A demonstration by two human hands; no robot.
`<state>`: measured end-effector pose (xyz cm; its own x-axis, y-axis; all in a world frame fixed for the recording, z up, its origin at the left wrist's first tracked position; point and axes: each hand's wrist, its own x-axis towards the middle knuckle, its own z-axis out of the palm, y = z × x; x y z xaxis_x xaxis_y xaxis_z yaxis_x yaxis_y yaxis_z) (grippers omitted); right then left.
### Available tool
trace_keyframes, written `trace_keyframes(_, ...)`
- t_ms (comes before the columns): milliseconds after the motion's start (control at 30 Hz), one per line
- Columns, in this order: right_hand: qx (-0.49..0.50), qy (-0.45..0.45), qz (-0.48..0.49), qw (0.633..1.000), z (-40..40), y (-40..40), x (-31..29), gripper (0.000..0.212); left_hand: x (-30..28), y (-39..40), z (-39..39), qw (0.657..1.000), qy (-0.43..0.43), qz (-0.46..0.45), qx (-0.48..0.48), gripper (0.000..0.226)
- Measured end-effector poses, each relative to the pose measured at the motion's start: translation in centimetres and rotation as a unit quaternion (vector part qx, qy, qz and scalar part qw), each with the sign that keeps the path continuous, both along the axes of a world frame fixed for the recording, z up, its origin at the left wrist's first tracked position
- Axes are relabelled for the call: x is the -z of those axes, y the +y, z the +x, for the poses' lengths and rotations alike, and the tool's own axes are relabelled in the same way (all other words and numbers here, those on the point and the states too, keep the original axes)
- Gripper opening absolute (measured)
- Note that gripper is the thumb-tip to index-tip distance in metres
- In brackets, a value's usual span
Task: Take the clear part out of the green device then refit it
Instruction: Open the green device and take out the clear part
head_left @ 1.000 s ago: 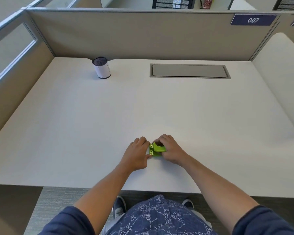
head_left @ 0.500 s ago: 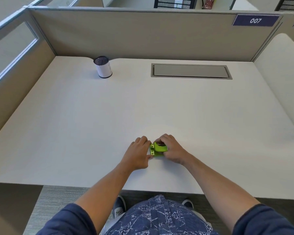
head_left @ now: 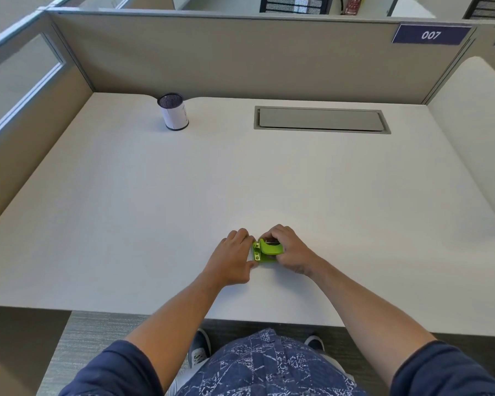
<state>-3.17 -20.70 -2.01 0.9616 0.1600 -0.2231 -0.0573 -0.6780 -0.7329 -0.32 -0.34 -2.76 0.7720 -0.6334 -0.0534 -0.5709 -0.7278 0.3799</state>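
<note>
Low on the desk (head_left: 126, 224), both hands' fingers (head_left: 242, 234) clamp the green device (head_left: 267, 250) between them.

Lime-green device (head_left: 267, 250), off-white desk (head_left: 240, 181), white cup (head_left: 174, 115) — dark mesh rim, navy sign (head_left: 430, 34) — white digits

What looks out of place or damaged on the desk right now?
Nothing stands out. Both hands hold the small green plastic device flat on the white desk; the white mesh-topped cup stands upright.
</note>
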Motion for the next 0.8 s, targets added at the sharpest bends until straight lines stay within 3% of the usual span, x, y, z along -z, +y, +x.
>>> trace_keyframes(500, 0.018, 0.015, 0.051, 0.998, -0.10, -0.68, 0.04, 0.048, -0.33, -0.18, 0.07, 1.000, 0.014, -0.023, -0.008, 0.049)
trace_keyframes(800, 0.002, 0.003, 0.010, 1.000, -0.03, -0.75, 0.31, 0.054, -0.08, 0.41, -0.46, 0.997, 0.021, -0.057, -0.050, 0.059)
